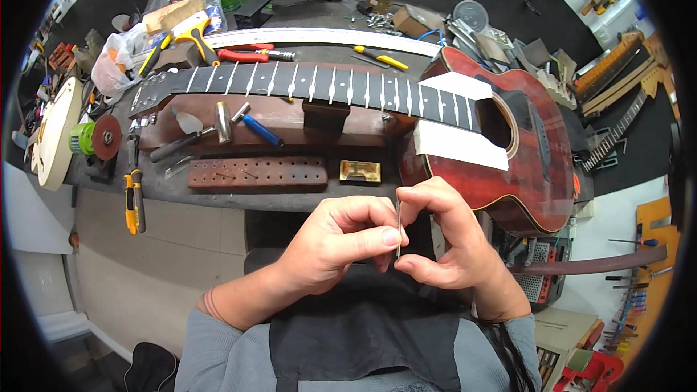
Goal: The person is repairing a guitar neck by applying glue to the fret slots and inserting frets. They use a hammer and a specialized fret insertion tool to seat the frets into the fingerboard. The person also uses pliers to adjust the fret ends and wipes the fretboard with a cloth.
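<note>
A thin metal strip (398,226) is held on the person's side of the red guitar (536,174). Left hand (330,241): thumb and forefinger pinched on it. Right hand (459,243): thumb and forefinger at its two ends. Dark workbench (165,190) lies beneath the guitar; pale floor (163,247) nearer than its neck; orange tool board (655,212) right of its body.

The guitar (534,189) lies on the bench (165,190), its neck (305,81) behind the block (290,173), pliers (130,203) farther left.
</note>
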